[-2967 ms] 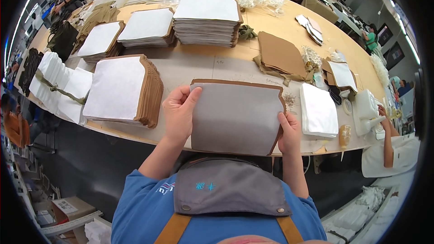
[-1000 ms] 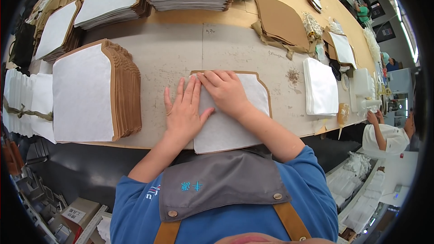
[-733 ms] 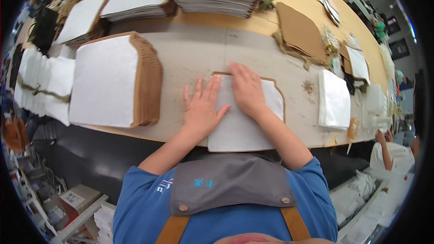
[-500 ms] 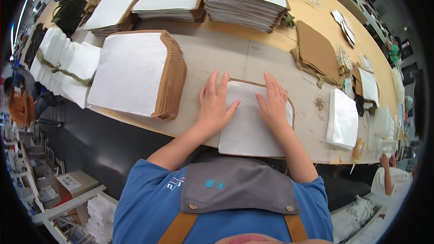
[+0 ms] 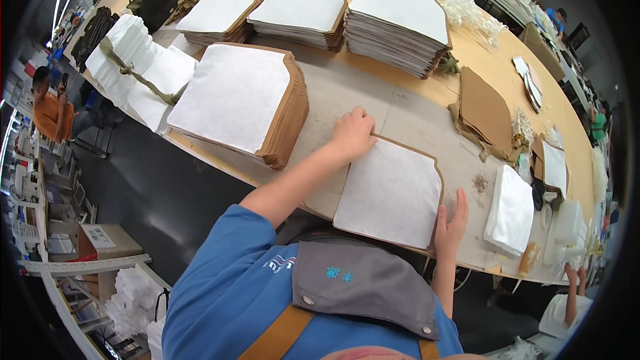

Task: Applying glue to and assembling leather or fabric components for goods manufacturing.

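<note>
White fabric laid on a brown rounded-corner card panel (image 5: 392, 192), flat at the near edge of the long worktable (image 5: 407, 103). I see my left hand (image 5: 351, 135) pressing its far left corner, fingers curled down on the edge, gripping nothing. Right hand (image 5: 451, 222) rests against the panel's near right edge, fingers straight and open. Left of it, just apart, a tall stack of white-faced brown panels (image 5: 241, 101); right, a small pile of folded white cloth (image 5: 510, 210). Risk, as I judge it: the panel overhangs the near edge slightly, so uneven pressing could skew the fabric or tip it off.
</note>
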`<state>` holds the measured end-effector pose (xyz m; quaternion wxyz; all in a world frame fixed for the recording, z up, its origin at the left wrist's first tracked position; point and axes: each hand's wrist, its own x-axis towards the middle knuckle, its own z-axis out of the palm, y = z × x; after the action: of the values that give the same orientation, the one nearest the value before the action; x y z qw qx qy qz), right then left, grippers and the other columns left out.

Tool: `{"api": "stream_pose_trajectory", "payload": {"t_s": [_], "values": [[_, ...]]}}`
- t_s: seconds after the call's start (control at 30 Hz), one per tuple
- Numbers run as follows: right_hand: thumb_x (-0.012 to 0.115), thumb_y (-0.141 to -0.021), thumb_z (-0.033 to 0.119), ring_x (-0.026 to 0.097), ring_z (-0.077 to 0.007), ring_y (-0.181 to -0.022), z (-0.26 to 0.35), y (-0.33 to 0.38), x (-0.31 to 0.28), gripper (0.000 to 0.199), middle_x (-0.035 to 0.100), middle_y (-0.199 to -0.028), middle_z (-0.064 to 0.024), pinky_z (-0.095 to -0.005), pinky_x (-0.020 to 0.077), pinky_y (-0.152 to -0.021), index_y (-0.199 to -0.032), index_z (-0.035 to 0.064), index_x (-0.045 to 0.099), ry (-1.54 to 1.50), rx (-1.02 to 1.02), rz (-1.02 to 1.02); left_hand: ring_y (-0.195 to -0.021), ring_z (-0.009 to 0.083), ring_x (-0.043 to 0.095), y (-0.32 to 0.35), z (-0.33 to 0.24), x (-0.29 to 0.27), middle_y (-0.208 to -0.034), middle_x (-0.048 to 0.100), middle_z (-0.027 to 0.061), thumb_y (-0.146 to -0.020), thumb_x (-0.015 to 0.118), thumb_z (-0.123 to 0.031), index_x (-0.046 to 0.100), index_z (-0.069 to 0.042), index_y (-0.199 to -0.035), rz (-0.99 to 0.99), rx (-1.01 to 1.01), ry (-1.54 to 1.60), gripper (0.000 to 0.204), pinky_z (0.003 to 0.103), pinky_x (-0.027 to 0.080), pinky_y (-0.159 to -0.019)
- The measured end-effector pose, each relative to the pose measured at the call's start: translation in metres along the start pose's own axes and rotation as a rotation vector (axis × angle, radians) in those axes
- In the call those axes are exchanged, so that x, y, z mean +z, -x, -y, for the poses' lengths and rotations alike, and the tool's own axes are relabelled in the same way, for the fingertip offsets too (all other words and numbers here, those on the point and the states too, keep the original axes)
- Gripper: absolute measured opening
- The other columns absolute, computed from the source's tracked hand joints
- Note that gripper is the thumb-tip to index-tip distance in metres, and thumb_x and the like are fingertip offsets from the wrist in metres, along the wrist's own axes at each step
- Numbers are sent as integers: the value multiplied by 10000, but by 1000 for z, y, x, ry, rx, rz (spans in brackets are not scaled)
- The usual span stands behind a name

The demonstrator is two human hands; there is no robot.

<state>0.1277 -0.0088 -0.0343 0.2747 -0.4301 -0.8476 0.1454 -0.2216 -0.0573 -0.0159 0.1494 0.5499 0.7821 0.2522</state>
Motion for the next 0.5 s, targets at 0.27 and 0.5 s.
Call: {"api": "stream_pose_trajectory", "payload": {"t_s": [0.27, 0.5], "values": [[632, -967, 101, 482, -365, -1391, 5, -2, -3, 467, 503, -1502, -203, -432, 366, -1171, -1412, -8, 546, -112, 43, -49, -1012, 348, 645, -18, 10, -3, -1140, 627, 153, -881, 739, -179, 648, -60, -1058, 95, -88, 91, 232, 429, 528, -894], [649, -945, 82, 498, -376, -1373, 3, 0, -1, 426, 517, -1490, -193, -440, 390, -1152, -1362, 11, 592, -127, 43, -33, -960, 246, 661, 3, 1, -5, -1222, 632, 103, -982, 680, -258, 656, -41, -1186, -35, -111, 699, 299, 392, 530, -837]]}}
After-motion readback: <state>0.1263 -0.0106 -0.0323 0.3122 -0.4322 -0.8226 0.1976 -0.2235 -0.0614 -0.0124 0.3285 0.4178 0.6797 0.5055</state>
